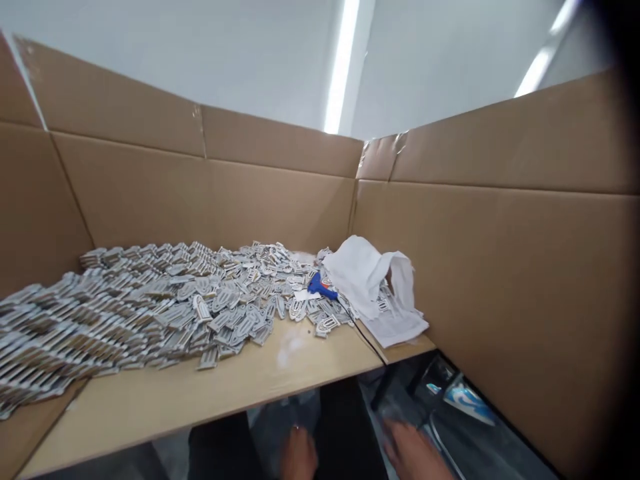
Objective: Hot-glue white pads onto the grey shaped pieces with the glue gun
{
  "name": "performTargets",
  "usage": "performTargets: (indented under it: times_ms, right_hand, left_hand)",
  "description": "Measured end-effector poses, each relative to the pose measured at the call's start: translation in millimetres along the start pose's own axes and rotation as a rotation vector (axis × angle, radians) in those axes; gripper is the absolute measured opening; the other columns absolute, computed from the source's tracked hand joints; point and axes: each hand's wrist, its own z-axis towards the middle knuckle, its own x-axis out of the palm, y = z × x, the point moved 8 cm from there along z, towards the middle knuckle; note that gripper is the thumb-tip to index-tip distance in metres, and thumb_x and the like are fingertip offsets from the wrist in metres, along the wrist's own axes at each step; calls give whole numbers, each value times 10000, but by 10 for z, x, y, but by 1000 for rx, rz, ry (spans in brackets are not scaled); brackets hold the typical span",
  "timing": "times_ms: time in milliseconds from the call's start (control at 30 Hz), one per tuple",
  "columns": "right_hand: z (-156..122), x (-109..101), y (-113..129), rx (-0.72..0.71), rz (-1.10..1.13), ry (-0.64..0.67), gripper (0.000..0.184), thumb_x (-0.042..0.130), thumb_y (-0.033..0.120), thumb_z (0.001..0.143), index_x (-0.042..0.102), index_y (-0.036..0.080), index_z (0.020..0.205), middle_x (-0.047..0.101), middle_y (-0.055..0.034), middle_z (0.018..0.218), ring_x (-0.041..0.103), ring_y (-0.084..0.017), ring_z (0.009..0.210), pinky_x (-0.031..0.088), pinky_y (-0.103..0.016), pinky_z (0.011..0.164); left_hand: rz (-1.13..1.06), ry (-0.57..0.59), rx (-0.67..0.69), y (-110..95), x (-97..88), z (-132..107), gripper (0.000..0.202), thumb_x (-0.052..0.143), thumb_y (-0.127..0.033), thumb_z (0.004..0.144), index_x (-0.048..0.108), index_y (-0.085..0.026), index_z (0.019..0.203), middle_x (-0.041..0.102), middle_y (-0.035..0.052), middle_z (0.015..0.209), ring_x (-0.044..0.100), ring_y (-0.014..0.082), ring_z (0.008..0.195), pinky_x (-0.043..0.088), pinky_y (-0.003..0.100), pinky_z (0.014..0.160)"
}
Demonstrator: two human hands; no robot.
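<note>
In the head view, the left hand [299,455] and right hand [415,455] sit low below the board [200,407], cut off by the frame, so whether they are clenched or holding anything cannot be told. The heap of small clips [165,310] lies across the board, with a blue glue gun [320,287] at its far end.

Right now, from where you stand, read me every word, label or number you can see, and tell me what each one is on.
Nothing is legible. The printed white sheet has print too small to read; the blue glue gun has a small orange marking too blurred to read.
</note>
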Motion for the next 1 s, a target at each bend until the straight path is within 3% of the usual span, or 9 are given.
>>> performTargets:
  times_ms: [100, 233, 333, 400, 533, 600, 667, 800, 1000]
  right_hand:
    - [-17, -525, 646, -143, 60, -92, 249, 507, 227, 943, 697, 226, 1105, 741, -98, 1005, 710, -267, 982, 490, -353, 866]
    - [-81, -1152, 1274, -313, 173, -242, 180, 542, 229, 942, 672, 212, 1065, 719, -35, 851, 687, -206, 818, 445, -281, 747]
    - [101, -1360, 1483, -386, 225, -343, 181, 538, 225, 957, 657, 190, 1089, 709, -39, 842, 682, -203, 841, 456, -267, 759]
    - [372, -1451, 1568, -374, 178, -418, 191, 515, 190, 965, 652, 171, 1097, 713, -58, 909, 680, -201, 880, 471, -264, 785]
    - [999, -1669, 1880, -383, -34, -521, 276, 495, 147, 962, 634, 109, 1198, 676, -145, 1187, 607, -243, 1165, 435, -312, 1017]
    - [1303, -1746, 2029, -381, -73, -513, 381, 504, 149, 949, 579, 88, 1317, 610, -182, 1326, 531, -274, 1277, 394, -347, 1083]
    - [1591, -1750, 2141, -364, -115, -476, 419, 520, 138, 922, 568, 77, 1334, 579, -203, 1364, 488, -300, 1317, 387, -371, 1092]
    - [2040, -1627, 2258, -289, -187, -376, 556, 659, 104, 778, 577, 79, 1327, 577, -239, 1348, 509, -351, 1284, 415, -447, 1059]
    - [2375, -1613, 2299, -191, -237, -345, 586, 734, 169, 761, 602, 113, 1329, 590, -235, 1335, 548, -345, 1244, 448, -422, 1008]
  left_hand:
    - [-4, -115, 173, -428, -505, -283, 353, 384, -162, 1015, 725, -153, 1103, 738, 149, 1101, 705, 279, 1081, 494, 349, 878]
    - [-40, -413, 364, -931, -1527, -740, 340, 393, -238, 1024, 710, -177, 919, 737, 96, 874, 720, 247, 876, 452, 325, 762]
    - [-23, -602, 414, -1018, -2117, -791, 307, 400, -223, 1012, 682, -176, 901, 717, 76, 841, 697, 225, 833, 433, 316, 758]
    - [53, -690, 429, -985, -2341, -648, 280, 402, -190, 998, 680, -160, 1008, 720, 103, 984, 681, 241, 964, 444, 321, 824]
    - [163, -745, 343, -745, -2555, -237, 413, 544, -242, 948, 590, -102, 1333, 562, 212, 1426, 521, 325, 1330, 417, 383, 1041]
    - [163, -696, 288, -585, -2591, -108, 476, 600, -307, 930, 586, -81, 1348, 527, 242, 1454, 505, 345, 1348, 406, 408, 1076]
    - [157, -661, 282, -458, -2620, -63, 418, 609, -366, 928, 656, -75, 1225, 559, 254, 1393, 540, 354, 1289, 420, 420, 1062]
    - [24, -608, 408, -309, -2661, -50, 207, 616, -306, 901, 718, -131, 947, 684, 164, 1052, 624, 309, 1074, 467, 394, 960]
    - [-295, -607, 493, -155, -2718, 18, 234, 603, -363, 875, 717, -160, 855, 673, 87, 814, 636, 253, 800, 487, 384, 810]
